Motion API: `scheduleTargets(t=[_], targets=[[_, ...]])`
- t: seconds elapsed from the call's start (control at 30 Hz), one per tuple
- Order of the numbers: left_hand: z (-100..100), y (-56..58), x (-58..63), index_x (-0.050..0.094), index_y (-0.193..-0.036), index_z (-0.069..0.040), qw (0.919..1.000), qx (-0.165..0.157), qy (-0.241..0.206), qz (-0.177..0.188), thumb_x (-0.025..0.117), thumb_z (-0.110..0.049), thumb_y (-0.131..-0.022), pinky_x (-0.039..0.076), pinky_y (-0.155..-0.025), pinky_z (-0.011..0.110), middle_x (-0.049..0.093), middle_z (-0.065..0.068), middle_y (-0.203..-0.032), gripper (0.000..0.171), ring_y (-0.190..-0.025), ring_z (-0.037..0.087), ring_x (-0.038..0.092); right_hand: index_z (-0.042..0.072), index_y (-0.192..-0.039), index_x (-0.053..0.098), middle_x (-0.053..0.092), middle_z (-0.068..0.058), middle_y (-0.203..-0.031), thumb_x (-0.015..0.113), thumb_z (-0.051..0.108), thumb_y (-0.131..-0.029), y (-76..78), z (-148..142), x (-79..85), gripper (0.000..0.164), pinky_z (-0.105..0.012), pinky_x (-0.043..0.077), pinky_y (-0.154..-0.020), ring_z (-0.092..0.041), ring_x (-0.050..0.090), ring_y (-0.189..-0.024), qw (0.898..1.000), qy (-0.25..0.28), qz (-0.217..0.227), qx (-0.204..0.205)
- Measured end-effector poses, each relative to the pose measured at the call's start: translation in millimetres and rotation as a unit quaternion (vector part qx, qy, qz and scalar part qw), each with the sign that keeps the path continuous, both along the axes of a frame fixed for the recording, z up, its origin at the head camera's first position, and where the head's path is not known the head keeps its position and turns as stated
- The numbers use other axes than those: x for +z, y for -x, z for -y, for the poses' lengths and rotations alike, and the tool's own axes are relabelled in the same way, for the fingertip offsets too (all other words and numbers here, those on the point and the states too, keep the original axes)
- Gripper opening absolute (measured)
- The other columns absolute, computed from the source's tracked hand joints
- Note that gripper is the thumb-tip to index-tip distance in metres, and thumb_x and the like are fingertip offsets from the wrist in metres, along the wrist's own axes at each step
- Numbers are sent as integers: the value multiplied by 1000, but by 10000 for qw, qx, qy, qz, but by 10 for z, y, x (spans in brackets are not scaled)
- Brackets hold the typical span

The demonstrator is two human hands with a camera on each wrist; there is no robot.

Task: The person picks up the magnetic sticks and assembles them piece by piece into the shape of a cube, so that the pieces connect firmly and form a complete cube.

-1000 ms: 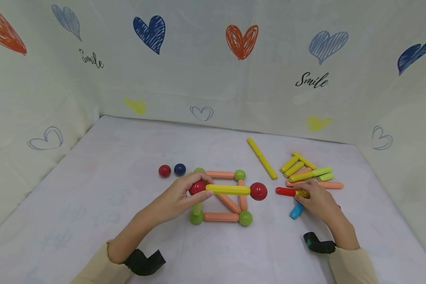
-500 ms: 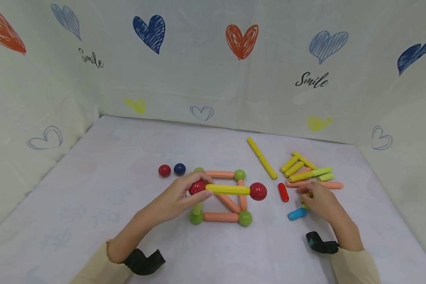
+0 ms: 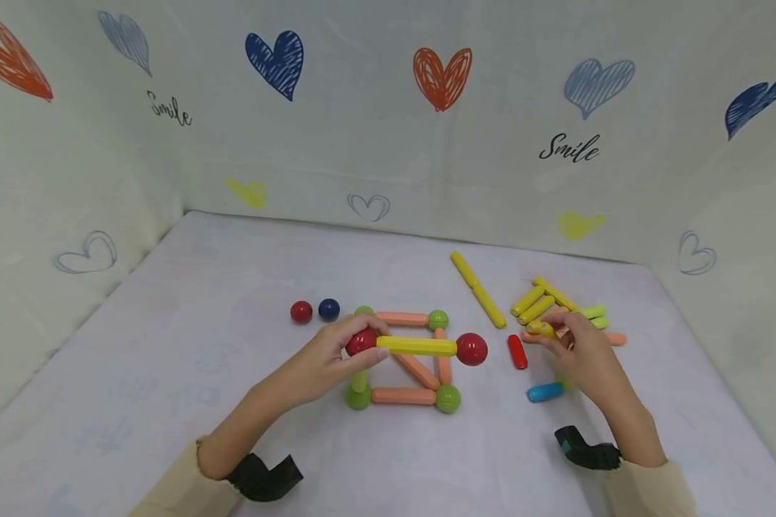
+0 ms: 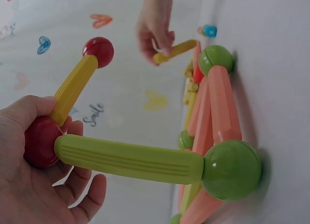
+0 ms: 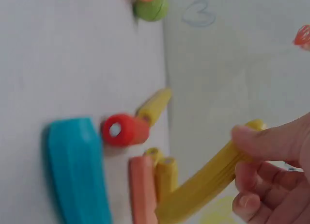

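Observation:
My left hand (image 3: pixel 330 355) grips a red ball (image 4: pixel 42 142). A yellow stick (image 3: pixel 417 347) runs from that ball to another red ball (image 3: pixel 471 349). From the gripped ball a light green stick (image 4: pixel 131 158) goes down to a green ball (image 4: pixel 231 169) of the frame on the table. Salmon sticks (image 3: pixel 403 396) and green balls form this frame, with one stick across it diagonally. Above the table at the right, my right hand (image 3: pixel 585 355) pinches a yellow stick (image 5: pixel 208 183) between thumb and fingers. Its far end hangs free in the right wrist view.
A red stick (image 3: pixel 517 352) and a blue stick (image 3: pixel 545 392) lie near the right hand. Several yellow sticks (image 3: pixel 535 309) are piled behind it, beside a long yellow pair (image 3: pixel 478 289). A loose red ball (image 3: pixel 301 311) and a dark blue ball (image 3: pixel 329 309) lie behind the left hand.
The right hand has left the red stick, which turned and lies alone, and has lifted a yellow stick. The blue stick has turned sideways. The left hand holds still.

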State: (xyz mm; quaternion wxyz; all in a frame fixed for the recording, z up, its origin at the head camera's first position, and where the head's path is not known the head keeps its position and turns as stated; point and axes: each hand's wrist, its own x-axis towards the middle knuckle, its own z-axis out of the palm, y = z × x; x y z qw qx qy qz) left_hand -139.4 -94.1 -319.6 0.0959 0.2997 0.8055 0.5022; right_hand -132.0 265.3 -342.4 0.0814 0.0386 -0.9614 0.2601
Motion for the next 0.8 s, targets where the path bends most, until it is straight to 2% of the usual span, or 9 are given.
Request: scheduleTargets(t=[0.07,0.17,0.27,0.37,0.47,0.53,0.67,0.8], targets=[[-4,-3,0,54,-112,-10,10000,-21,-11,24,58,-20,-91,53,-67,23,56,6,-109,24,-88,18,53,-1,-113,53,60,-12,-90,66,4,-84,-48,78,93,32,-17,45,-57,-14,52,-69,9980,366,-503,95],[-6,-8,4,55,-112,-10,10000,-16,-17,26,58,-20,-91,53,-68,23,56,6,-110,23,-89,18,53,-1,-114,53,62,-10,-85,65,5,-85,-133,221,198,32,-14,47,-57,-8,55,-64,9893,1117,-800,485],[-2,-10,14,55,-112,-11,10000,8,2,41,58,-19,-91,53,-68,23,56,5,-110,23,-90,18,53,-1,-112,52,61,-6,-81,65,2,-84,-204,384,231,31,-16,51,-60,-10,58,-64,9764,1761,-584,1103],[4,-12,19,55,-112,-12,10000,24,1,31,59,-19,-91,53,-68,23,56,4,-110,22,-90,18,53,-1,-110,53,60,-4,-80,65,-1,-83,-220,538,186,30,-21,53,-62,-13,60,-65,9621,2142,-192,1676],[10,-8,11,55,-112,-11,10000,15,-32,-8,59,-19,-91,53,-68,23,56,5,-110,22,-90,18,53,-1,-109,54,62,-7,-84,65,-3,-82,-200,655,100,29,-22,53,-62,-13,60,-68,9516,2276,87,2066],[10,-4,3,55,-112,-10,10000,0,-49,-31,58,-20,-91,53,-68,23,56,6,-110,23,-89,18,53,0,-109,56,65,-9,-90,67,-3,-80,-192,711,51,31,-22,53,-66,-12,60,-73,9495,2247,159,2184],[4,3,-10,55,-112,-11,10000,10,-6,-26,58,-20,-91,53,-68,22,56,6,-109,23,-90,18,53,2,-108,58,66,-9,-99,72,-1,-77,-199,774,-2,34,-18,53,-73,-9,60,-80,9555,1990,2,2179],[2,7,-15,55,-112,-11,10000,7,-8,-33,59,-20,-91,53,-68,23,56,6,-109,23,-89,18,53,1,-107,57,65,-10,-98,71,-2,-77,-222,791,20,34,-19,53,-69,-8,60,-78,9560,2103,-3,2047]])
